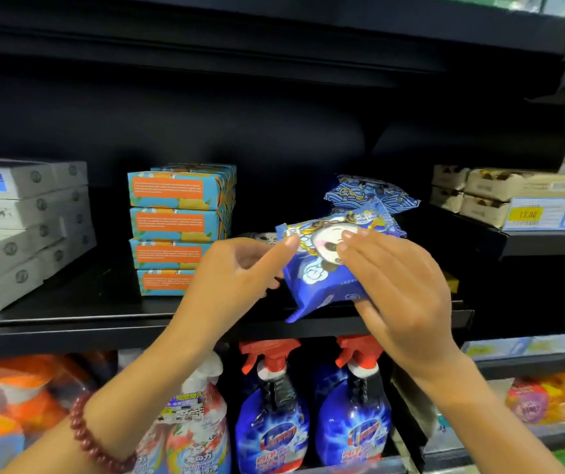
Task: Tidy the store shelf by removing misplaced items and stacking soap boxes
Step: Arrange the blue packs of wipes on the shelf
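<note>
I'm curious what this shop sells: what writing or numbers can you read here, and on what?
"13.80": yellow price tag.
Print on blue soap boxes and grey boxes: too small.
Logo on spray bottles: blurred.
Label on white bottle: blurred.
Print on blue packet: not legible.

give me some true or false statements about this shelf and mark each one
1. The left hand and right hand both hold the blue packet. True.
2. The teal-and-orange boxes are stacked two high. False: the stack is four high.
3. The spray bottles below have red triggers. True.
4. The white boxes sit to the right of the teal-and-orange boxes. False: they sit to the left.
5. A second blue packet lies behind the held one. True.
</note>
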